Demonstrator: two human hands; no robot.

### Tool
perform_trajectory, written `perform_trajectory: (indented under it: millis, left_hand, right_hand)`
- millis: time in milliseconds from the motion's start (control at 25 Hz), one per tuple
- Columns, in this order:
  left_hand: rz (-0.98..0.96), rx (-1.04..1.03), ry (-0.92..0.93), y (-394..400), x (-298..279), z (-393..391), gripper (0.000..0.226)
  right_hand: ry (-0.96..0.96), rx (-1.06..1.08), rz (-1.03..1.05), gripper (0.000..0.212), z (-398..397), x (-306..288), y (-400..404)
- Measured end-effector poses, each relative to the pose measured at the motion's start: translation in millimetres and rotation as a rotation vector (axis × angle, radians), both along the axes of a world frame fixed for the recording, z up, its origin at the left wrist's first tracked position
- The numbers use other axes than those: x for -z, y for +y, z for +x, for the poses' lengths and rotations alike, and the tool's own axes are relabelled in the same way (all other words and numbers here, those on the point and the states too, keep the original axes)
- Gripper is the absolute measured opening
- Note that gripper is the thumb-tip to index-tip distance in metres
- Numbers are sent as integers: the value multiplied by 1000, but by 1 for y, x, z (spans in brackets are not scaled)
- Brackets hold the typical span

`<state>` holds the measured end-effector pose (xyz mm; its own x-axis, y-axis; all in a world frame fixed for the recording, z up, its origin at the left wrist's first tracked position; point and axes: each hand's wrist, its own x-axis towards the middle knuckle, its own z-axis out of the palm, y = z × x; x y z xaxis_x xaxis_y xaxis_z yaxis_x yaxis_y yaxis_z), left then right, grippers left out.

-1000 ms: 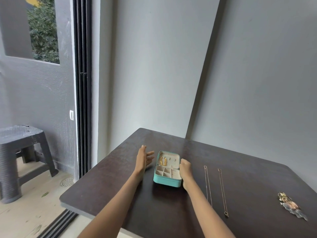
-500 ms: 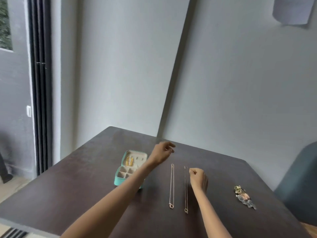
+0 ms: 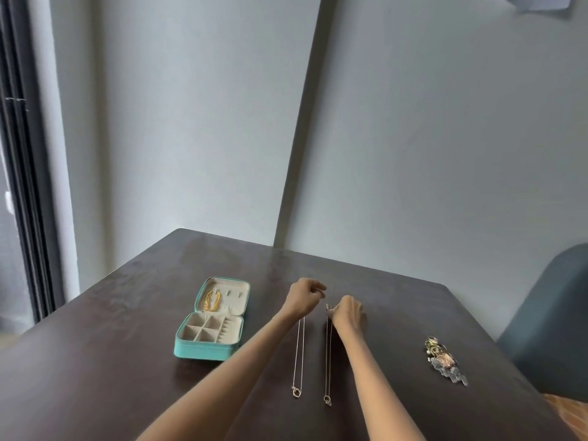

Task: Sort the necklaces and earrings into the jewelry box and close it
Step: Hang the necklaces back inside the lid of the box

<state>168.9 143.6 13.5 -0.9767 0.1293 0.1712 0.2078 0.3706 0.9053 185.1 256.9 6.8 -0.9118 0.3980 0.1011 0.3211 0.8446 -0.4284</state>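
Both hands (image 3: 304,297) (image 3: 348,311) now pinch necklace (image 3: 328,351) tops.

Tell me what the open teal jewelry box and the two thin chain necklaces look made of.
Teal jewelry box: likely faux leather, smooth matte shell, pale velvety lining. Two thin chain necklaces: fine metal, pale silvery or rose sheen, with small ring pendants; the exact metal is unclear.

Since a second ago both hands have left the jewelry box (image 3: 211,319): the left hand (image 3: 302,300) has crossed to the left necklace (image 3: 298,354), fingers curled at its top, and the right hand (image 3: 348,313) now pinches the top of the right necklace (image 3: 328,358).
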Motion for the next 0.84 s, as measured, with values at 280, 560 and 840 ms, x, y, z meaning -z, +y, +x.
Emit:
perform_trajectory:
  millis: [280,560,840]
  left_hand:
    - [286,149,-132,17,-3,-15,29]
    - [448,376,-312,26,-43,-10,46]
    - [1071,480,-394,17,-62,-13,32]
  right_hand:
    - [35,-204,-875,30,-7,-46,16]
    - [159,-258,-712,29,-4,-93,36]
    - [273,-265,-587,32,-3,-60,46]
